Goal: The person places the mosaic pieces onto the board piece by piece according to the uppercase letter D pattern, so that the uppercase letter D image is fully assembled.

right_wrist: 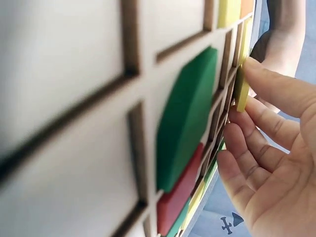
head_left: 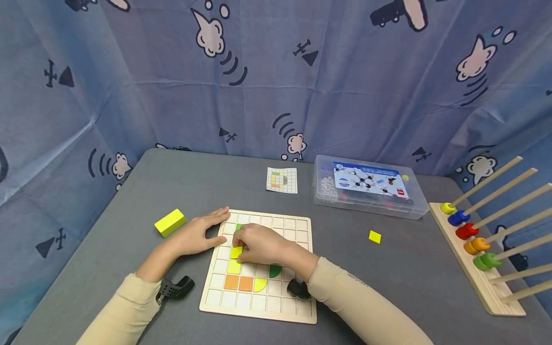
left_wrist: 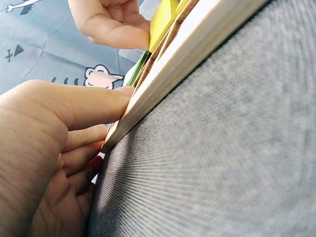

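Observation:
My right hand [head_left: 263, 245] pinches a yellow square tile [right_wrist: 242, 91] between thumb and fingers, over the left part of a wooden grid board [head_left: 293, 314]. Just below that tile in the head view lies another yellow square [head_left: 234, 267]. Two orange squares [head_left: 238, 282], a yellow rounded piece [head_left: 260, 285] and a green rounded piece [head_left: 275, 271] fill other cells. A red piece [right_wrist: 180, 197] shows beside the green one in the right wrist view. My left hand [head_left: 195, 235] rests with thumb and fingers spread at the board's upper left edge, the thumb touching its side.
A yellow block [head_left: 170, 223] lies left of the board, a loose yellow tile [head_left: 374, 236] to the right. Behind stand a printed pattern card [head_left: 282, 180] and a clear plastic box [head_left: 366, 203]. A wooden rack with pegs and coloured beads [head_left: 478, 258] is at far right.

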### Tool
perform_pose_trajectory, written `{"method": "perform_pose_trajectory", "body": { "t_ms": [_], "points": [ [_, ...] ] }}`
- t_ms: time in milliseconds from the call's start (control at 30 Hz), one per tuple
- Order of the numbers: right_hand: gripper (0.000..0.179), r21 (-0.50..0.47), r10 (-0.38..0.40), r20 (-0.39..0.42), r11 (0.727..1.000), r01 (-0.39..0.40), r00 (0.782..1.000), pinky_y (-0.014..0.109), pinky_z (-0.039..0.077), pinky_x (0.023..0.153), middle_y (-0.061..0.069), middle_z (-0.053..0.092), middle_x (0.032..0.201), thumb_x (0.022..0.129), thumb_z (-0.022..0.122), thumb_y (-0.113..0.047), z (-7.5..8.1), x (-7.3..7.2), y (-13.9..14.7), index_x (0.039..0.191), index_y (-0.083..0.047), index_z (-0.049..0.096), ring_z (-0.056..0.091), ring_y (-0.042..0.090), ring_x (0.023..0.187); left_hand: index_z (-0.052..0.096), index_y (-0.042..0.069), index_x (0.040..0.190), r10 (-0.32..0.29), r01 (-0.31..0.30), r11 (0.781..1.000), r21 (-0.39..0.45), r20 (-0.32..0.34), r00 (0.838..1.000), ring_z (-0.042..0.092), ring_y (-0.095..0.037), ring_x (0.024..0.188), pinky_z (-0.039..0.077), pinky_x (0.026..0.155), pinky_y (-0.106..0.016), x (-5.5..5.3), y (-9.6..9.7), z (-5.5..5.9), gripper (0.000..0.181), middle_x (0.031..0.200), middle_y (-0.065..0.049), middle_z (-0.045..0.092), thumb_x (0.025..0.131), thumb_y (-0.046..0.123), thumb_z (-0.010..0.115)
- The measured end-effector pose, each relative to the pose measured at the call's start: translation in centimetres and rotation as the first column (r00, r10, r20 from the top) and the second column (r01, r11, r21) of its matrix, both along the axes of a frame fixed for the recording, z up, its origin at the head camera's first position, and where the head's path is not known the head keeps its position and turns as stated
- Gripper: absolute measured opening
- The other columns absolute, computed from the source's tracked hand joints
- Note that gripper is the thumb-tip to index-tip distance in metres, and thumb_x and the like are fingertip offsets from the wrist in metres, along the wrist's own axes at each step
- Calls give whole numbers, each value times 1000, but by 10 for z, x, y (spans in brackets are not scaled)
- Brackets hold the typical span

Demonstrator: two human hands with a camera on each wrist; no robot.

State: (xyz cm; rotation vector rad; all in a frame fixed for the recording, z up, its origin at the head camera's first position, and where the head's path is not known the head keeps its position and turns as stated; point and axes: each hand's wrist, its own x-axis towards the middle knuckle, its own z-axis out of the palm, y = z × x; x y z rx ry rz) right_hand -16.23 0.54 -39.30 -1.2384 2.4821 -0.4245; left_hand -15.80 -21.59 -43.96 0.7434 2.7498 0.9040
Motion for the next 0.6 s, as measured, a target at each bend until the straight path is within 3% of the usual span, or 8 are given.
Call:
{"method": "perform_pose_trajectory", "body": {
  "t_ms": [200,367,600],
  "points": [
    [25,3,0,-4,1000,0,1000,18,45,72,-5,60,93,80,77,-28,0,1,-1,99,-14,67,51,5,79,38,5,146,1,-1,1000,1,-5,1000,29,-32,141,34,108,-52,0,0,0,65,154,-11,31,92,32,62],
    [30,-27,-14,48,1000,15,999,18,47,78,-5,62,100,80,77,-27,-1,0,6,105,-14,67,54,5,85,38,6,146,1,-1,1000,3,-11,1000,30,-32,141,34,107,-53,0,-1,-3,65,154,-11,31,92,33,62],
    [43,-114,-111,162,985,131,980,27,49,90,-2,66,112,81,76,-24,5,0,33,120,-10,63,60,10,101,37,7,146,10,-10,1000,-2,-6,1000,30,-31,141,34,107,-52,1,0,-3,66,154,-9,31,91,34,62]
  ]
}}
